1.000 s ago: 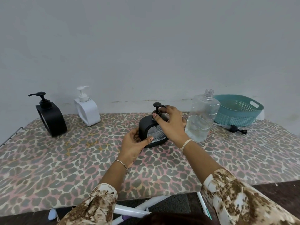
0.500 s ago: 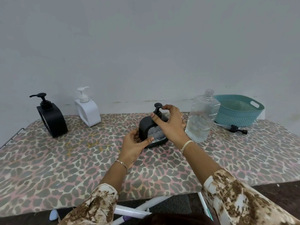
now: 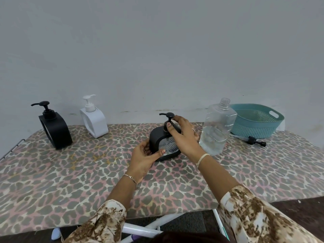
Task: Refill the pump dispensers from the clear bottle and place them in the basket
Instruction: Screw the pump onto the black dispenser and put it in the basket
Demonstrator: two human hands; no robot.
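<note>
Hidden by the hands: I can't see the collar or right shoulder of the middle black dispenser (image 3: 157, 140) under the right hand (image 3: 184, 135). The left hand (image 3: 142, 157) tucks its fingertips behind the body.
Cut off at 6 o'clock: white tubes (image 3: 140, 229) under the surface (image 3: 87, 172) run out of frame, and I can't tell what they are.
Left black dispenser (image 3: 57, 130): upright at 10 o'clock on the surface, well apart from the hands.
White dispenser (image 3: 94, 121): upright, near the left black dispenser, towards 3 o'clock of it.
Left hand: its grip is wrapped round the 9 o'clock side of the middle black dispenser, thumb on the clear window.
Right hand: its grip is narrow, pinching the pump neck from above.
Clear bottle (image 3: 218, 127): uncapped and partly full, just beside the right hand at its 3 o'clock. The wrist covers its lower corner.
Basket (image 3: 254, 128): teal, at 2 o'clock behind the bottle, which blocks part of its rim.
Loose pump (image 3: 253, 140): lying flat in front of the basket, long axis 9 to 3 o'clock.
Middle black dispenser, heading: centre of the surface, standing with its long axis vertical. The spout (image 3: 163, 114) points to 9 o'clock.
</note>
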